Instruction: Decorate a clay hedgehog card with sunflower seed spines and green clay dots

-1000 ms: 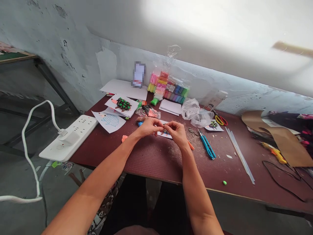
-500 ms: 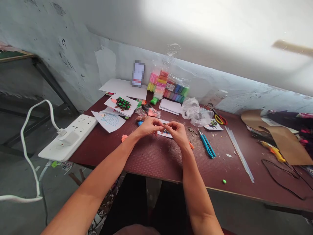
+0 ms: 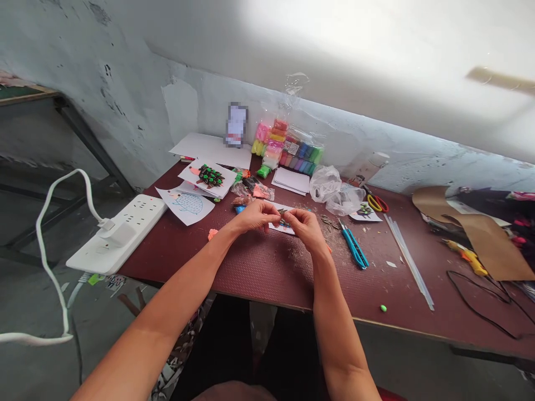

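Note:
My left hand [image 3: 259, 215] is closed in a pinch above the left side of a small white card [image 3: 276, 228]. Close beside it, my right hand [image 3: 307, 227] pinches over the card's right side. Whatever lies between the fingertips is too small to make out. Dark slim pieces and spots of colour show on the card between the hands. A small pile of slim brown pieces [image 3: 329, 223] lies right of my right hand. Beyond my left hand are clay packets [image 3: 262, 191], and an orange lump [image 3: 212, 234] sits near my left forearm.
Hedgehog pictures [image 3: 211, 177] and a blue hedgehog drawing [image 3: 188, 204] lie at left, near a white power strip [image 3: 140, 214]. Coloured clay packs [image 3: 298, 156] stand behind. At right are a teal cutter [image 3: 354, 245], scissors [image 3: 376, 201], glue sticks [image 3: 412, 264] and a glue gun [image 3: 468, 257].
My fingertips have drawn slightly apart, showing a little more of the card between them. Both hands stay pinched over the same place.

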Demonstrator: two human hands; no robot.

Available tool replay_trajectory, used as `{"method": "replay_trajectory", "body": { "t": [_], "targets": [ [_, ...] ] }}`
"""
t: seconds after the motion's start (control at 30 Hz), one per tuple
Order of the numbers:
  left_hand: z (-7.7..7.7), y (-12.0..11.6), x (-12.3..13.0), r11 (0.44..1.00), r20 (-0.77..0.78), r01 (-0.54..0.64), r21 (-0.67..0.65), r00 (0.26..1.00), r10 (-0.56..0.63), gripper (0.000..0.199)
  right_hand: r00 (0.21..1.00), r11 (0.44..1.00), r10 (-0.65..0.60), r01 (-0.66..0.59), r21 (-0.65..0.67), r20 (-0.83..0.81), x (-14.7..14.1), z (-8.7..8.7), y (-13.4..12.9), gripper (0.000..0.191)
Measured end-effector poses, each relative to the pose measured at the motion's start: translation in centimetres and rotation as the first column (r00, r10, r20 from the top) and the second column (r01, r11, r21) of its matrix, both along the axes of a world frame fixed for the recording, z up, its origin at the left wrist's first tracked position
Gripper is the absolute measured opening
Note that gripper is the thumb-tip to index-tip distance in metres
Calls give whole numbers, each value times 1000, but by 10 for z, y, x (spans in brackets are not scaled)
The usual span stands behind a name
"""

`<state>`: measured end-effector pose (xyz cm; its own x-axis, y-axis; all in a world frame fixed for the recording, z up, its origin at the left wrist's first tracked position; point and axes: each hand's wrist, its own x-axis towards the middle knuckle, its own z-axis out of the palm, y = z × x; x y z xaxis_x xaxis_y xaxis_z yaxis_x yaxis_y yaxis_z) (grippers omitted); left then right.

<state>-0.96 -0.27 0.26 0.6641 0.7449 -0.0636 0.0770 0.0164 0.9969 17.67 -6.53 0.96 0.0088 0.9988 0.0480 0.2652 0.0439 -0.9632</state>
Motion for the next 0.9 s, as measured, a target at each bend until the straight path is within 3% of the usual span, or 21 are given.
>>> {"method": "replay_trajectory", "body": {
  "t": [0.2,0.7,0.9],
  "targets": [
    [3,-2,0,1000,-39,16,19,999,-15,21,999,999,-31,31,33,-20,-1,-2,2,41],
    [-4,0,2,999,-50,34,7,998,-33,43,999,998,-48,47,32,15,2,-3,2,43],
    [-3,0,1,999,-81,43,-20,996,-44,28,995,996,-90,90,5,43,8,-7,3,46]
  ]
}}
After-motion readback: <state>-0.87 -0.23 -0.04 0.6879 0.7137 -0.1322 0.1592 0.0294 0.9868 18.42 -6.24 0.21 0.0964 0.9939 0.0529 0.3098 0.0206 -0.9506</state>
